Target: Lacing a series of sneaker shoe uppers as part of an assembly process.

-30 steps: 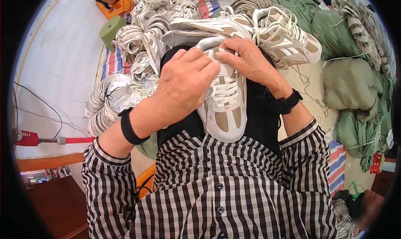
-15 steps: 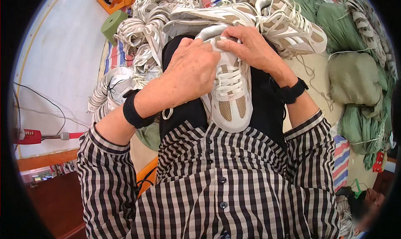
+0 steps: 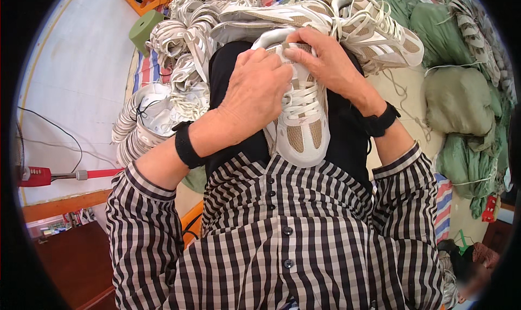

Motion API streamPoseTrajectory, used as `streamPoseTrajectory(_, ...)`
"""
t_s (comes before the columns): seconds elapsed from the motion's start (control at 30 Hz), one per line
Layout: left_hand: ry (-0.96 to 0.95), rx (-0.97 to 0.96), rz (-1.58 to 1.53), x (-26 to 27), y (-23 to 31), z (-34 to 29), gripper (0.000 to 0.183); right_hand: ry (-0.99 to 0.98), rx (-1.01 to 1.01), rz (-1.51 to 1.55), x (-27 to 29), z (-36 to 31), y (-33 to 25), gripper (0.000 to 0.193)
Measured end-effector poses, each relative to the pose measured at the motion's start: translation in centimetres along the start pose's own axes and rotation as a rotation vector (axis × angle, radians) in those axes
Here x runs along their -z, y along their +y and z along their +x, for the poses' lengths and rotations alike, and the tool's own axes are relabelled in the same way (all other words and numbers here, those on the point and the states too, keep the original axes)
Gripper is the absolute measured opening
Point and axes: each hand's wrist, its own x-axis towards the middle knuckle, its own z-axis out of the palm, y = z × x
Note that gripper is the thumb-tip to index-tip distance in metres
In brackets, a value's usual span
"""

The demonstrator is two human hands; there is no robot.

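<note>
A white and tan mesh sneaker upper (image 3: 302,139) lies over my lap on black cloth, its rounded toe toward me. White laces (image 3: 299,101) cross its front in several rows. My left hand (image 3: 259,85) is closed at the left side of the tongue, near the top eyelets; its fingertips are curled under, and what they pinch is hidden. My right hand (image 3: 328,60) grips the top of the upper at the tongue and collar, thumb on the tongue and index finger bent over the collar edge.
More laced uppers (image 3: 380,30) lie just beyond my knees. Nested stacks of uppers (image 3: 130,128) fill the left side on a striped sheet. A green stool (image 3: 145,32) stands at the far left. Green wrapped bundles (image 3: 458,101) sit at the right. A red-handled tool (image 3: 38,176) is at the left edge.
My left hand and forearm have shifted slightly right and nearer the tongue. The upper's toe has moved a little away from me. My right hand keeps nearly the same place.
</note>
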Motion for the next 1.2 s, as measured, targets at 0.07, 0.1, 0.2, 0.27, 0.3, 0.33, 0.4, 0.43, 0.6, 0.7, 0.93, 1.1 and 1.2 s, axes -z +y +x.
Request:
streamPoseTrajectory(0.07,0.0,-0.003,-0.018,0.7,-0.2,-0.3,0.004,-0.015,-0.025,-0.008,0.4,-0.6,-0.7,0.026)
streamPoseTrajectory(0.1,-0.007,0.03,-0.063,1.0,-0.2,-0.3,0.006,-0.018,-0.057,-0.022,0.7,-1.1,-1.1,0.025)
streamPoseTrajectory(0.2,-0.027,0.06,-0.08,1.5,0.1,-0.1,0.009,0.189,0.234,-0.318,0.5,-2.2,-1.0,0.02)
streamPoseTrajectory(0.27,-0.04,0.062,-0.049,1.4,0.4,-0.1,0.009,0.138,0.256,-0.419,0.7,-3.4,-1.7,0.017)
streamPoseTrajectory(0.3,-0.036,0.085,-0.017,1.2,0.6,-0.1,0.008,0.086,0.281,-0.517,0.7,-4.0,-2.2,0.014)
streamPoseTrajectory(0.33,-0.032,0.108,0.015,0.9,0.8,0.0,0.008,0.083,0.264,-0.562,0.6,-4.4,-2.5,0.015)
streamPoseTrajectory(0.4,-0.021,0.142,0.027,-0.1,1.1,0.1,0.007,0.083,0.242,-0.561,0.5,-4.8,-2.8,0.015)
streamPoseTrajectory(0.43,-0.009,0.171,0.038,-0.5,1.3,0.2,0.007,0.086,0.218,-0.564,0.5,-4.9,-2.9,0.015)
streamPoseTrajectory(0.6,0.074,0.201,0.004,-1.7,1.8,0.2,0.007,0.038,0.171,-0.528,0.3,-5.4,-3.2,0.013)
streamPoseTrajectory(0.7,0.068,0.177,0.002,-1.7,1.5,0.2,0.008,-0.004,0.143,-0.538,0.4,-5.7,-3.4,0.014)
streamPoseTrajectory(0.93,0.051,0.126,0.025,-1.6,1.0,-0.1,0.007,-0.052,0.173,-0.617,0.2,-5.3,-3.6,0.016)
streamPoseTrajectory(1.1,-0.016,0.073,0.01,-0.7,0.5,-0.1,0.008,-0.013,0.202,-0.6,0.8,-5.4,-3.5,0.013)
streamPoseTrajectory(1.2,-0.138,0.1,0.04,-0.1,1.0,0.7,0.011,-0.026,0.241,-0.745,1.2,-5.4,-4.4,0.013)
